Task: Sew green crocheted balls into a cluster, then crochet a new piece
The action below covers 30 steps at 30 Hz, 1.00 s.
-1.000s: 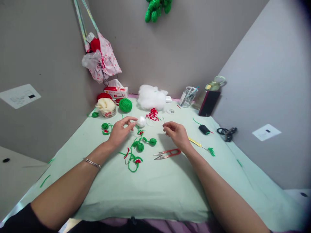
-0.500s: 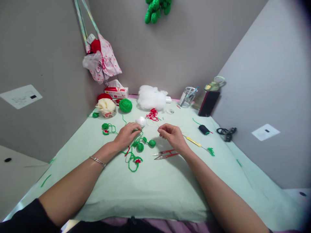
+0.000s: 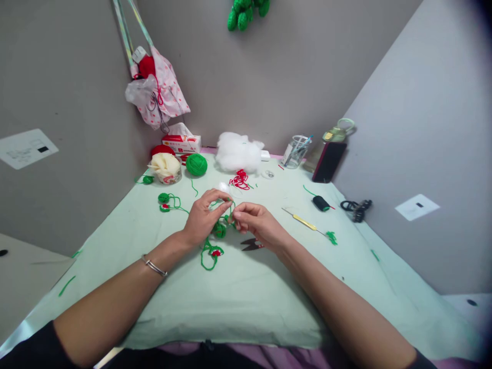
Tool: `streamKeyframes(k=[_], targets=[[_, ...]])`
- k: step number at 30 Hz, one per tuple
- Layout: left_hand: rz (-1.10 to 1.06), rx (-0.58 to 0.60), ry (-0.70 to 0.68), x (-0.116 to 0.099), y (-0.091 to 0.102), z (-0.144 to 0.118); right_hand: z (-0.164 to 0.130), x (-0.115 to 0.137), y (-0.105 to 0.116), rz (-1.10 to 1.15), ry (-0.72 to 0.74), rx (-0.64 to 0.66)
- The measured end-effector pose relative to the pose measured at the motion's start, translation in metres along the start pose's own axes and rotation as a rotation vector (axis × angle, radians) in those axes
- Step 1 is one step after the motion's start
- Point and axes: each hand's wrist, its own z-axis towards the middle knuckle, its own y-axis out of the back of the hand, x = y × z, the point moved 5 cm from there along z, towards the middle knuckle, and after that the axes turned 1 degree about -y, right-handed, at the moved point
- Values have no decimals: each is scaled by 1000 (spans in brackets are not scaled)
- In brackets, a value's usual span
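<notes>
My left hand (image 3: 203, 215) is closed in a pinch on green yarn (image 3: 232, 206), a strand of which runs down between the fingertips of both hands. Close beside it, my right hand (image 3: 255, 221) has thumb and fingers pressed together; what it pinches is too small to make out. Small green crocheted balls (image 3: 219, 230) lie on the cloth beneath the hands, partly hidden. A red-and-white-centred green crocheted piece (image 3: 216, 252) with a yarn loop rests nearer me. Thread snips (image 3: 251, 244) lie partly covered by my right hand.
A yellow-handled crochet hook (image 3: 304, 222) and a dark thread spool (image 3: 320, 203) lie to the right. Behind are white stuffing (image 3: 239, 154), tangled red yarn (image 3: 240, 179), a green yarn ball (image 3: 196, 165) and a glass of pens (image 3: 295, 152). A phone (image 3: 329, 162) leans against a bottle.
My hands have come together: the right moved left, and the left rose slightly with green yarn in its fingertips. The snips are now more covered and the hook's tip is uncovered.
</notes>
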Motion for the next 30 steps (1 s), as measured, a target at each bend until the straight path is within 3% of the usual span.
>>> streamKeyframes(k=[6, 12, 15, 17, 19, 21, 23, 25, 30], targets=[[140, -98, -42, 10, 19, 8, -5, 17, 22, 129, 22, -57], [401, -12, -67, 45, 33, 18, -6, 26, 43, 139, 49, -158], [503, 61, -88, 44, 28, 17, -5, 23, 42, 119, 34, -163], [443, 44, -115, 29, 23, 14, -5, 19, 37, 90, 11, -136], [233, 0, -99, 11, 17, 8, -5, 16, 30, 50, -8, -83], [34, 130, -41, -1, 3, 2, -6, 14, 24, 19, -23, -25], [-55, 334, -38, -10, -13, -6, -8, 14, 20, 7, -32, 8], [-103, 431, -8, -9, -21, -10, -8, 13, 19, -2, -38, 19], [-74, 304, 66, 1, -20, -10, -7, 12, 18, -102, -13, 15]])
